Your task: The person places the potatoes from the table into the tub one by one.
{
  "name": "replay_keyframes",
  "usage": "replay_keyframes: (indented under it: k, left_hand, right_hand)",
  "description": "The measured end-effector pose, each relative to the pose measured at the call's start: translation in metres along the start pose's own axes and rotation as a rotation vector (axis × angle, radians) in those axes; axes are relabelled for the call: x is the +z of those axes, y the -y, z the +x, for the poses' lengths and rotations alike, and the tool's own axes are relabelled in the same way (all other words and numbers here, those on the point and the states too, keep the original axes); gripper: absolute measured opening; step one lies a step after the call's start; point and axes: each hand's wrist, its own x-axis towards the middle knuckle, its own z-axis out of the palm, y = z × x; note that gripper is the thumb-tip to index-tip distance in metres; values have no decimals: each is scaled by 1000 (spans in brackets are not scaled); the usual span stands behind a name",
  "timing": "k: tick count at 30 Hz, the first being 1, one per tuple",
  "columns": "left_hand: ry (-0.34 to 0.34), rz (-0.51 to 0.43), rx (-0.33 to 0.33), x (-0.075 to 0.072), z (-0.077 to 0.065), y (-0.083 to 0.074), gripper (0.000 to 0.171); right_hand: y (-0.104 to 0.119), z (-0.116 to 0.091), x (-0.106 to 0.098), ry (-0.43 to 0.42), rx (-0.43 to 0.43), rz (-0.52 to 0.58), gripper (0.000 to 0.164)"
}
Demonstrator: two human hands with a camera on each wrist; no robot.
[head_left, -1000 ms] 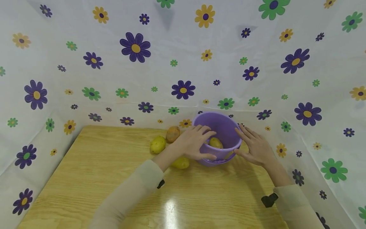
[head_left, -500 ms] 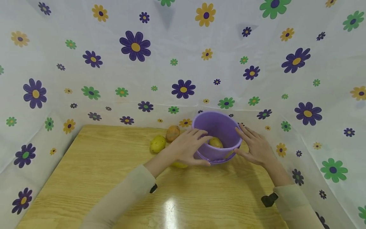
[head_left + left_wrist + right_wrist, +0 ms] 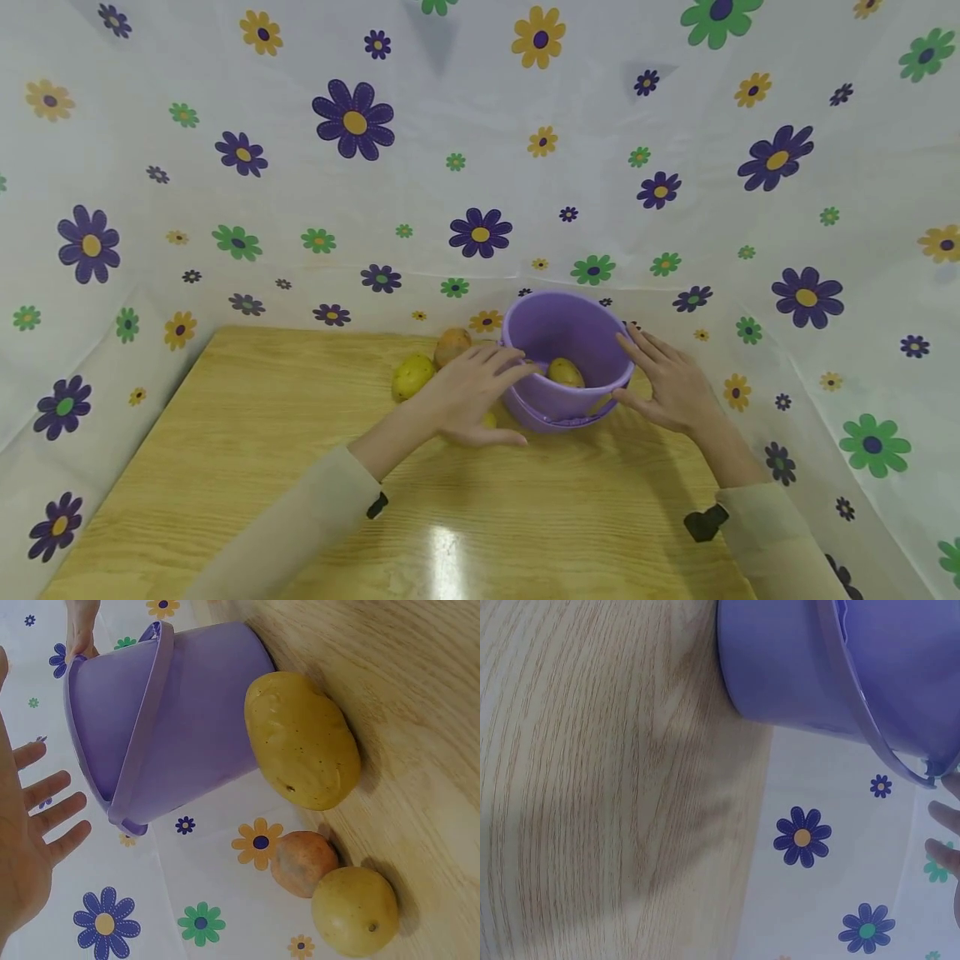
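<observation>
A purple bucket [image 3: 558, 408] stands near the table's back edge, its handle [image 3: 142, 727] hanging down over the front side. Inside it lies a potato [image 3: 566, 372], with part of another beside it. My right hand [image 3: 667, 383] rests against the bucket's right rim, fingers spread and fairly straight. Left of the bucket hovers my left hand [image 3: 480, 396], fingers extended and holding nothing. Beneath it is a large yellow potato [image 3: 302, 740], mostly hidden in the head view. A brownish potato [image 3: 452, 344] and a yellow potato [image 3: 412, 377] lie further left on the table.
The wooden table [image 3: 300, 467] carries the bucket and potatoes. A white flowered cloth [image 3: 420, 183] rises behind the table and along both sides, close to the bucket and right hand.
My left hand has drawn back from over the bucket's opening, moving left and toward me, over the potato on the table. The right hand and bucket have stayed in place.
</observation>
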Motion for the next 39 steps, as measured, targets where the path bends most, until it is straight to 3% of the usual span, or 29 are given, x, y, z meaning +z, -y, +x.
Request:
replay_keyframes:
  k: [6,11,17,24,32,39]
  left_hand:
    - [-32,52,15,3,-14,5,98]
    - [-17,85,55,9,-25,6,95]
    - [-5,30,73,26,-34,8,90]
    - [26,79,96,45,-42,12,89]
    - [94,102,34,60,-47,23,88]
    - [105,77,2,75,-51,36,87]
  right_hand:
    - [1,1,0,-4,-5,5,89]
    - [1,2,0,-10,-8,9,89]
    - [1,2,0,2,-3,-1,89]
    - [1,0,0,9,6,-6,89]
    - [1,0,0,2,-2,-4,89]
    - [-1,0,2,-13,-12,-4,89]
